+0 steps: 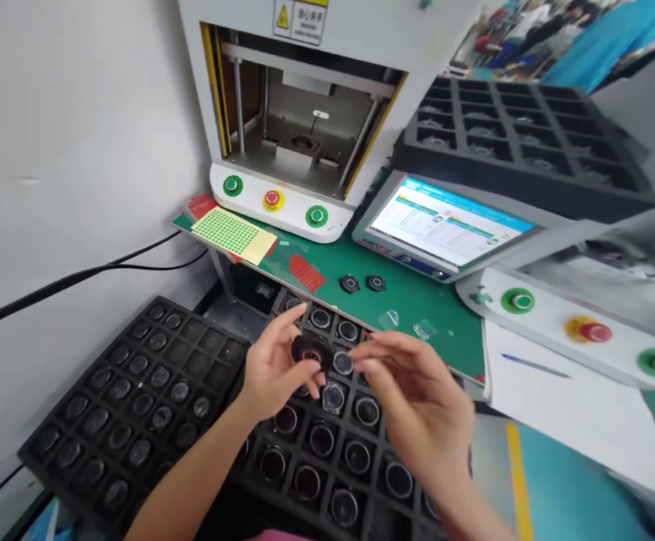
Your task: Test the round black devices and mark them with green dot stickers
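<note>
My left hand (268, 372) grips a dark round part (308, 349) with a ring-like centre, between thumb and fingers, tilted above a black foam tray (384, 520). Just to its right, my right hand (426, 402) has its thumb and fingertips pinched together. Whatever is between them, if anything, is too small to make out. Below both hands the tray's compartments hold several round pieces with shiny rims, such as this ringed piece (321, 438). My hands and forearms hide some compartments.
A second foam tray (184, 349) with round pieces lies left. Behind is a press (282, 188) with buttons. On the green bench (327, 259) are two black round parts (363, 283), a green-dot sticker sheet (229, 233) and red stickers (306, 273). A screen (445, 222) stands right.
</note>
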{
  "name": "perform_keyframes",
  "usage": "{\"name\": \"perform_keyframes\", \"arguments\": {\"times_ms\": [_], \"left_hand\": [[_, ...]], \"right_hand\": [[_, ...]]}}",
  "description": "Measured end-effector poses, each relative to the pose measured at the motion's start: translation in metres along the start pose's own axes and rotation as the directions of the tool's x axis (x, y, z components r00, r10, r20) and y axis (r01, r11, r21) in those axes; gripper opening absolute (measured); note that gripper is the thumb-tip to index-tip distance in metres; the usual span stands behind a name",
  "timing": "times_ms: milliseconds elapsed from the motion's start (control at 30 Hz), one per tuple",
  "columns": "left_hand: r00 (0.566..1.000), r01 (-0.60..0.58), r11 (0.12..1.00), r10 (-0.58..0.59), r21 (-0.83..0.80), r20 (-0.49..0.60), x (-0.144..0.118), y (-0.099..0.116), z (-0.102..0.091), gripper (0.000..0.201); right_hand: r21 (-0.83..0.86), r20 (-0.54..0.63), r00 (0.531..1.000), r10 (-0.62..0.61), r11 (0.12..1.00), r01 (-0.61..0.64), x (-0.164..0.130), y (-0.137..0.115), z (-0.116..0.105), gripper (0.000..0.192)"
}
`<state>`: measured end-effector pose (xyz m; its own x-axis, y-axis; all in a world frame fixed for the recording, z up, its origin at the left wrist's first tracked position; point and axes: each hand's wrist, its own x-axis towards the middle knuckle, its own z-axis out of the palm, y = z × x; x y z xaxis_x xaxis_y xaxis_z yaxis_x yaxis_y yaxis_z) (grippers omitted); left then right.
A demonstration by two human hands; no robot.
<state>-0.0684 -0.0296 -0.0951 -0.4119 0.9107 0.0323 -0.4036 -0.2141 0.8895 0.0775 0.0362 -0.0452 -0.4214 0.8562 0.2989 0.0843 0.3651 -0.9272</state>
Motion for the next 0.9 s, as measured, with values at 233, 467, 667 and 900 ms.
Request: {"name": "perform_keyframes", "arguments": {"times_ms": [233, 467, 667, 900], "left_hand": [[0.993, -0.087, 0.935, 0.052, 0.345, 0.110, -0.041, 0.021, 0.009, 0.038], [0.944, -0.279, 0.865, 0.168, 0.417, 0.285, -0.039, 0.020, 0.017, 0.058], [0.944, -0.165, 0.915, 0.038, 0.368, 0.329, -0.041, 0.023, 0.032, 0.065], [0.892, -0.398, 0.772, 0.200, 0.496, 0.404, -0.038, 0.027, 0.032, 0.062]], "right_hand": [[0.483, 0.319, 0.836, 0.446, 0.682, -0.549, -0.026, -0.007, -0.003, 0.050], [0.648, 0.409, 0.729, 0.549, 0.387, -0.656, -0.041, -0.001, -0.013, 0.046], [0.633, 0.072, 0.840, 0.538, 0.626, -0.455, -0.052, -0.017, -0.026, 0.010], [0.684, 0.390, 0.754, 0.528, 0.382, -0.621, -0.059, -0.019, -0.029, 0.011]]}}
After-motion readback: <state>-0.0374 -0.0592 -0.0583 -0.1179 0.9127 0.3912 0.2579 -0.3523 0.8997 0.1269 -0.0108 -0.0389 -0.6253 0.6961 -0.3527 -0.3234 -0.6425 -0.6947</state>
